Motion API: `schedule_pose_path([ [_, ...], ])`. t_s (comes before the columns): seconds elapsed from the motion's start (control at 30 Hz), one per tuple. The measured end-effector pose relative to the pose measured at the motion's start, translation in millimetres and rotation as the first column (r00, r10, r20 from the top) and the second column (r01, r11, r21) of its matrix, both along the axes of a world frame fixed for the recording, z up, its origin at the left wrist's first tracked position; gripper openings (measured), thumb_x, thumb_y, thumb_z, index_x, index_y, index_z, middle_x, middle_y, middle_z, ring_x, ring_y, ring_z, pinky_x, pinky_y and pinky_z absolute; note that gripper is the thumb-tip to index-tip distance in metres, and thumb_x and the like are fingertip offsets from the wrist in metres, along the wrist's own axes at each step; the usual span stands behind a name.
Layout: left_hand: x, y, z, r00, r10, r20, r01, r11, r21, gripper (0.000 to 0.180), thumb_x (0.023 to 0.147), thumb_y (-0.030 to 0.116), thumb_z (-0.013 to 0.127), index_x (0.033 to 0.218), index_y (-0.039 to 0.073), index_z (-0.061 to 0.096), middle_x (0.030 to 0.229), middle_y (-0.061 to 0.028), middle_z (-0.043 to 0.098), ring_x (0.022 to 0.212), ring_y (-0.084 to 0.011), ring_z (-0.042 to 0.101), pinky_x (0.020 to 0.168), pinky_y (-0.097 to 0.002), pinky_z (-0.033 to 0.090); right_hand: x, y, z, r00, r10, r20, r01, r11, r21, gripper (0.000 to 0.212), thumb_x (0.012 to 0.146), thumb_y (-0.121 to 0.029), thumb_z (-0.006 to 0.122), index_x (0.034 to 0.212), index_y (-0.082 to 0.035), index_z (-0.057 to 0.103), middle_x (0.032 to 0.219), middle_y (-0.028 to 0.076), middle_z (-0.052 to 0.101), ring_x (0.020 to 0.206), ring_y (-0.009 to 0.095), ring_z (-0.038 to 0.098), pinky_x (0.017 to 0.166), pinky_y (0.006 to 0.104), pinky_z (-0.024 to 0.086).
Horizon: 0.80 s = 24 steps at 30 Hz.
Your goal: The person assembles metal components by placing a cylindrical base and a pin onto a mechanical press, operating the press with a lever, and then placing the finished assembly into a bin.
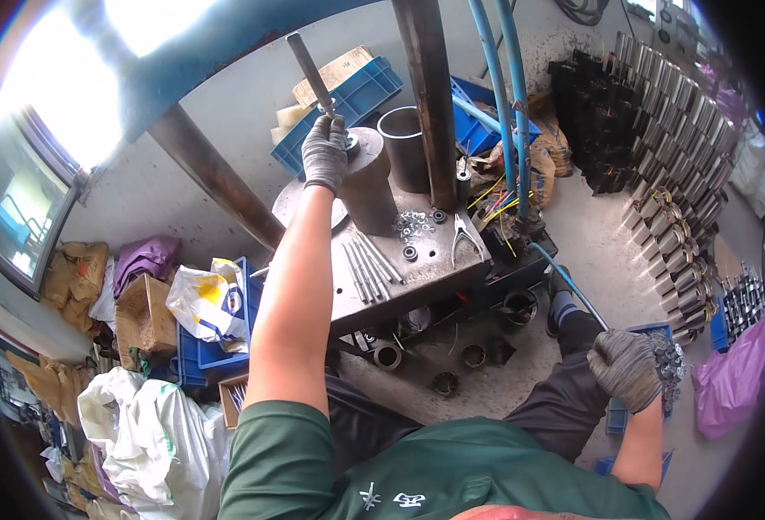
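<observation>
My left hand (324,154), in a grey work glove, is closed round the lower part of an upright steel shaft (308,69) with a collar near its bottom. It is just above a thick metal cylinder (369,186) standing on the steel press table (348,309). A small dark ring (352,144) shows on the cylinder's top beside my fingers. My right hand (625,368), also gloved, is low at the right, closed on the end of a slanting blue lever (569,286). My left palm hides the shaft's lower end.
Several thin rods (367,269), small bearings (410,253), retaining rings (413,224) and pliers (464,238) lie on the table. A hollow tube (404,152) stands behind, beside a steel column (426,95). Stacked metal cylinders (673,130) line the right. Blue crates (213,347) stand left.
</observation>
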<state>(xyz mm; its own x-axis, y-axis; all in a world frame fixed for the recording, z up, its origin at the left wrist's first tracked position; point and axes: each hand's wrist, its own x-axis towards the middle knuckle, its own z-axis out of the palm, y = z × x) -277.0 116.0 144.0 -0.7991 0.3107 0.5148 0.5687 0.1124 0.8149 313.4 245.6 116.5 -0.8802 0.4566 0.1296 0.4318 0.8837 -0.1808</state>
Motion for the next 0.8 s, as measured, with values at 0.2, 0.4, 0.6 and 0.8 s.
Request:
schedule_pose_path([
  [0.2,1,-2,1,1.000,-0.016,0.015,0.015,1.000,0.026,0.026,0.107,0.024,0.060,0.113,0.001,0.069,0.082,-0.0079,0.069,0.072,-0.0145,0.061,0.072,-0.0328,0.052,-7,-9,16,0.998,-0.056,0.012,0.056,0.996,-0.064,0.020,0.084,-0.023,0.072,0.080,-0.004,0.067,0.081,0.020,0.068,0.078,0.041,0.068,0.072,0.0491,0.054],
  [0.4,-2,1,-2,1.000,-0.002,0.025,0.001,1.000,0.025,0.026,0.107,0.024,0.060,0.114,0.001,0.069,0.084,-0.0099,0.071,0.074,-0.0173,0.063,0.075,-0.0344,0.053,-10,-10,21,0.996,-0.085,-0.008,0.084,0.993,-0.083,0.020,0.084,-0.023,0.072,0.082,-0.004,0.069,0.081,0.020,0.069,0.079,0.041,0.068,0.073,0.0489,0.054],
  [0.6,-1,-3,-2,1.000,0.020,-0.023,-0.021,0.999,-0.033,0.026,0.106,0.025,0.060,0.115,0.002,0.070,0.088,-0.0134,0.072,0.078,-0.0215,0.064,0.079,-0.0367,0.053,-11,-4,22,0.994,-0.109,-0.015,0.104,0.978,-0.178,0.021,0.084,-0.024,0.073,0.081,-0.003,0.068,0.081,0.020,0.068,0.079,0.041,0.068,0.072,0.0491,0.054],
  [0.8,-2,-6,0,0.998,0.048,-0.046,-0.052,0.994,-0.092,0.028,0.106,0.027,0.060,0.118,0.003,0.069,0.094,-0.0180,0.073,0.084,-0.0283,0.069,0.082,-0.0399,0.053,-15,10,29,0.999,-0.042,-0.007,0.040,0.988,-0.152,0.020,0.084,-0.023,0.072,0.081,-0.003,0.068,0.080,0.020,0.068,0.078,0.041,0.068,0.071,0.0488,0.054],
])
